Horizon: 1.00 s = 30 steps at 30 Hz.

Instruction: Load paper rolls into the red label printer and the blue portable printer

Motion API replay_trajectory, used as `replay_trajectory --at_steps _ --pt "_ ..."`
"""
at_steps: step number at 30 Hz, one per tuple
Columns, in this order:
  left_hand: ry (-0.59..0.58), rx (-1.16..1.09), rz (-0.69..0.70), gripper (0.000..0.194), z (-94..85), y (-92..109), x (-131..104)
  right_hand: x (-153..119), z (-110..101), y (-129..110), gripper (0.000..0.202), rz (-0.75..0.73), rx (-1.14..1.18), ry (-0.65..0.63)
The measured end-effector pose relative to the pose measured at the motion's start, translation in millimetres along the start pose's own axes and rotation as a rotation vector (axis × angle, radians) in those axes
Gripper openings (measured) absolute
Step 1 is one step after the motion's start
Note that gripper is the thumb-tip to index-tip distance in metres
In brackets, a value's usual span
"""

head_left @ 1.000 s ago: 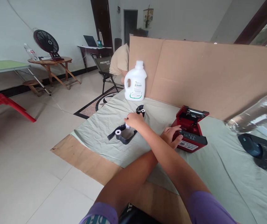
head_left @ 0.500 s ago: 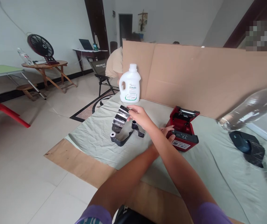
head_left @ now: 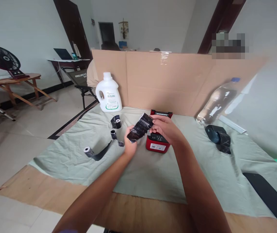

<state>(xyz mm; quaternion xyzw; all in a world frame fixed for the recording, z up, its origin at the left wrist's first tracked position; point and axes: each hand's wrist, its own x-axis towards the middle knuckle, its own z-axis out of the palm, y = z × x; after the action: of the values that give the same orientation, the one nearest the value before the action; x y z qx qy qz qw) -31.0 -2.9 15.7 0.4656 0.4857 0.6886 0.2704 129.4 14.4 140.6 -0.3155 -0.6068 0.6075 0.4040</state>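
A black, shiny strip (head_left: 140, 128) with a pale roll end at its top is stretched between my hands. My left hand (head_left: 130, 142) supports its lower left end, fingers partly behind it. At the upper right end, my right hand (head_left: 164, 127) pinches the strip. Just behind and below my right hand stands a red box-shaped device (head_left: 158, 146) with its lid raised; its inside is mostly hidden. Left of my hands, a black roll (head_left: 87, 150) with a trailing strip, a smaller curled roll (head_left: 113, 134) and another roll (head_left: 116, 122) lie on the cloth.
A white jug (head_left: 109, 95) stands at the back left before a cardboard screen (head_left: 162, 81). To the right are a large clear bottle (head_left: 217, 103), a dark device with a black strip (head_left: 216, 136) and a long black object (head_left: 266, 194). A person sits behind the screen.
The view has swung right. My left hand has left the red device, and my arms are uncrossed. Both hands now hold a black strip nearer the device; one more roll shows on the cloth.
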Motion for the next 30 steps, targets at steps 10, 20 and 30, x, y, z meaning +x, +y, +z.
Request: replay_trajectory --at_steps 10,20,30 --pt "-0.531 0.024 -0.143 0.035 18.5 84.0 62.5 -5.1 -37.2 -17.5 0.029 -0.017 -0.352 -0.013" --pt "-0.691 0.080 -0.503 0.069 29.4 92.1 27.0 -2.4 -65.1 -3.0 0.016 0.155 -0.748 0.065" --pt "-0.824 0.212 -0.458 0.070 32.5 100.7 9.4 9.8 -70.5 16.1 0.019 0.179 -0.979 0.071"
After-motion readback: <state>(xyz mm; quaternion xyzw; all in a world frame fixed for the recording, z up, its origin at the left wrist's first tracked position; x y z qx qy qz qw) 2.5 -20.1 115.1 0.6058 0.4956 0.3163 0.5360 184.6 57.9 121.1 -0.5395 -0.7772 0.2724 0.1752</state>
